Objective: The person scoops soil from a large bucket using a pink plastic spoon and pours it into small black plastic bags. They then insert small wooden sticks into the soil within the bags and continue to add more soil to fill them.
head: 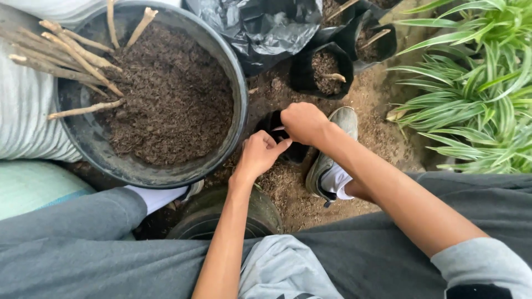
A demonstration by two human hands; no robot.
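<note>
Holding one black bag (288, 145) in both grips, left hand (259, 155) and right hand (303, 123) (two filled bags (324, 69) nearby).

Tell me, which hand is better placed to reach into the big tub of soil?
Probably the left hand. It sits beside the tub's rim, while the right hand is farther over, on the small black bag both hands are holding open, next to the shoe.

Free room and obstacles about the small black bag (288, 145). Left: the big soil basin (111, 160) with its cuttings (77, 55) stands close, walling that side. Beyond: filled black bags (324, 69) crowd the ground. Right: a grey shoe (332, 149) touches it; striped-leaved plants (482, 88) farther off. Nearer: open soil ground (293, 194), then a dark pot rim (221, 218).
</note>
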